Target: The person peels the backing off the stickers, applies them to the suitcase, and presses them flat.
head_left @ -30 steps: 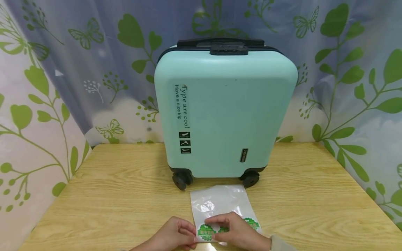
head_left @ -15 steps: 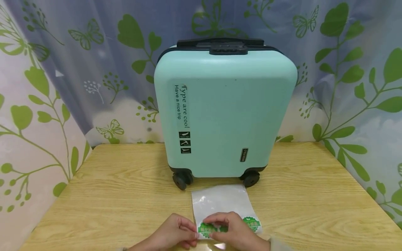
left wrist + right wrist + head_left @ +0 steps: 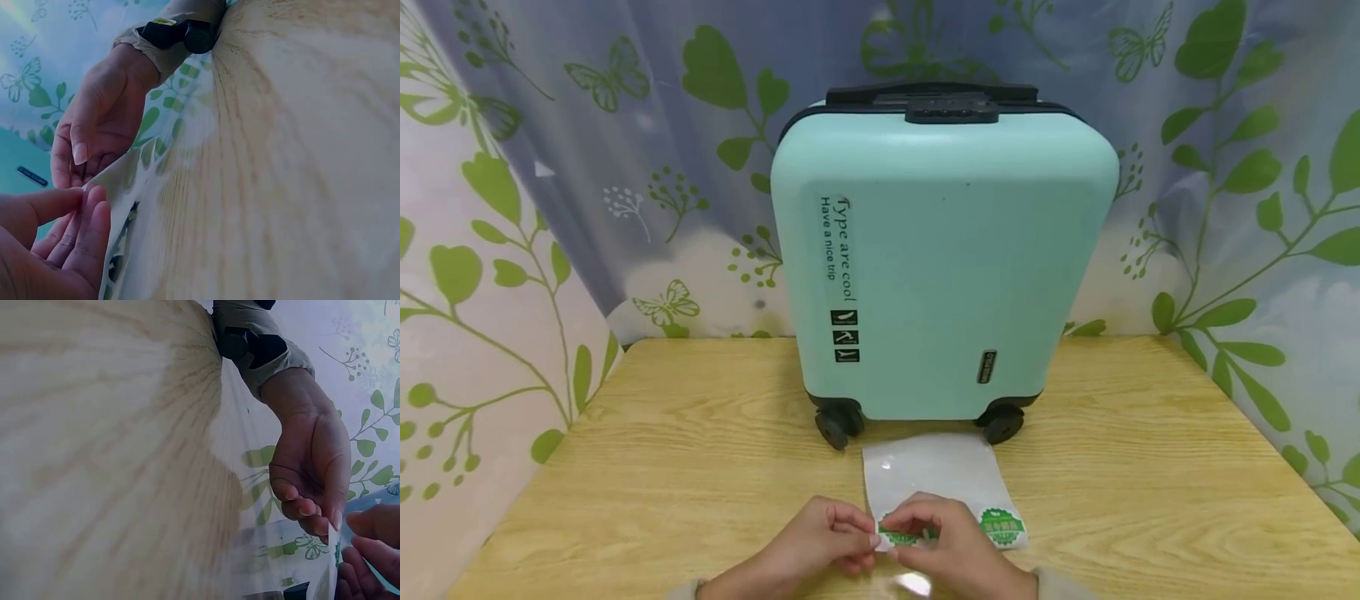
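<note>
A glossy white sheet [image 3: 928, 462] with green scalloped round stickers along its near edge lies before the suitcase. My left hand [image 3: 827, 533] pinches its near left corner between thumb and fingers. My right hand [image 3: 951, 542] is over the left green sticker [image 3: 901, 540], thumb and index finger bent toward it with a gap between them. Another green sticker [image 3: 1002, 527] shows whole at the right corner. In the left wrist view, the sheet [image 3: 122, 172] rises from the table toward the pinched corner. Seen from the right wrist, the sheet [image 3: 331, 556] stands nearly edge-on between both hands.
An upright mint-green suitcase [image 3: 925, 275] with black wheels stands behind the sheet on the wood-grain table [image 3: 700, 433]. A leaf-patterned curtain [image 3: 722, 192] hangs along the back and both sides.
Both hands have moved slightly forward with the sheet's near edge, which appears more raised. My left hand keeps its pinch on the corner; the right fingers stay at the left sticker.
</note>
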### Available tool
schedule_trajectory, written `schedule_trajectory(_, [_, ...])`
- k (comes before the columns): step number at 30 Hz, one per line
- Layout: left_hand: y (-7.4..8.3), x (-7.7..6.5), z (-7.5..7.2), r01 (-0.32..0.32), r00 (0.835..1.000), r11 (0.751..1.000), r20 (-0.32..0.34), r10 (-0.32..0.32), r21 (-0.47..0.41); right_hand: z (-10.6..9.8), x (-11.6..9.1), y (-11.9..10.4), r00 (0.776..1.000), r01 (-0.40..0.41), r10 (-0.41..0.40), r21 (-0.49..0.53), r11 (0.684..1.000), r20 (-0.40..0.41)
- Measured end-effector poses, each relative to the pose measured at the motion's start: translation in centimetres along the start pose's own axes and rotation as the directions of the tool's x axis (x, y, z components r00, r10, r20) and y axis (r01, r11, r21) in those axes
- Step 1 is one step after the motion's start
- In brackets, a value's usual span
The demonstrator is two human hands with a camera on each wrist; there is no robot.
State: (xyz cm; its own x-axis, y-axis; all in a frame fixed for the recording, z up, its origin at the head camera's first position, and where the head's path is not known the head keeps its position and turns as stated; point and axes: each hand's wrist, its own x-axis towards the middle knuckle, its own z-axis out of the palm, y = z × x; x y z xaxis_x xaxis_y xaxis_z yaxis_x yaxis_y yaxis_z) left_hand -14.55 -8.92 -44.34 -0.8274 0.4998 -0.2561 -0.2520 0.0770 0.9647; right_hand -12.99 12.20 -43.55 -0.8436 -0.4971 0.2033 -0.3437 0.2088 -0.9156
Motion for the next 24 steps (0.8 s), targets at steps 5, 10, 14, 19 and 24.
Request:
schedule_trajectory(5, [0.24, 0.11, -0.11, 0.003, 1.000, 0.999, -0.008, -0.004, -0.044, -0.13, 0.09, -0.24, 0.999, -0.025, 0.024, -0.009, 1.000, -0.042])
schedule_trajectory(10, [0.30, 0.04, -0.16, -0.005, 1.000, 0.997, -0.009, 0.005, -0.077, -0.13, 0.09, -0.15, 0.998, -0.026, 0.026, 0.004, 1.000, -0.064])
schedule_trajectory(14, [0.43, 0.03, -0.20, -0.012, 1.000, 0.994, 0.009, 0.013, -0.105, -0.21, 0.15, -0.14, 0.996, -0.049, 0.050, 0.017, 0.999, -0.069])
schedule_trajectory(19, [0.56, 0.03, -0.24, -0.029, 0.999, 0.990, 0.026, 0.032, -0.135, -0.23, 0.26, -0.21, 0.995, -0.069, 0.071, 0.031, 0.997, -0.077])
schedule_trajectory(24, [0.58, -0.05, -0.17, -0.048, 0.999, 0.989, 0.016, 0.051, -0.136, -0.11, 0.32, -0.32, 0.994, -0.056, 0.060, 0.043, 0.998, -0.091])
